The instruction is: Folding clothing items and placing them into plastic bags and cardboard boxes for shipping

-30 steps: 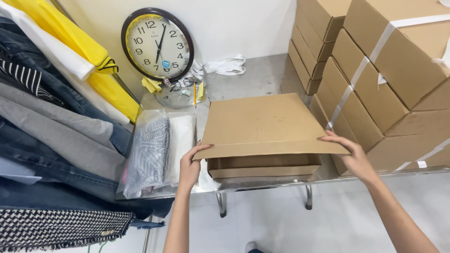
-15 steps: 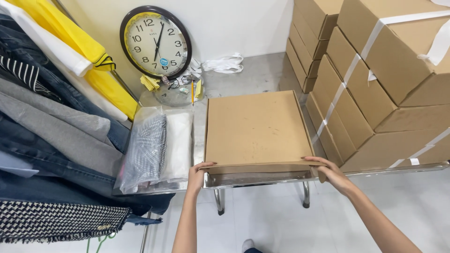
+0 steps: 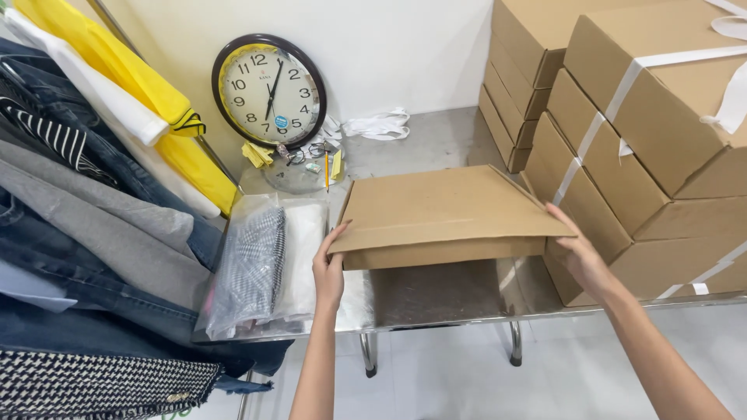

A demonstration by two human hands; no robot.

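Lifting at its near edge, the flat cardboard box (image 3: 443, 214) at frame centre now tilts up off the steel worktop (image 3: 436, 292), where half a second ago it lay flat. The left hand (image 3: 329, 268) and right hand (image 3: 580, 253) grip its front corners, fingers wrapped on cardboard. A bagged garment (image 3: 264, 260) lies left.

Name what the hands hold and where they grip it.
A flat cardboard box, lifted off the metal table: left hand at its near left corner, right hand at its near right corner.
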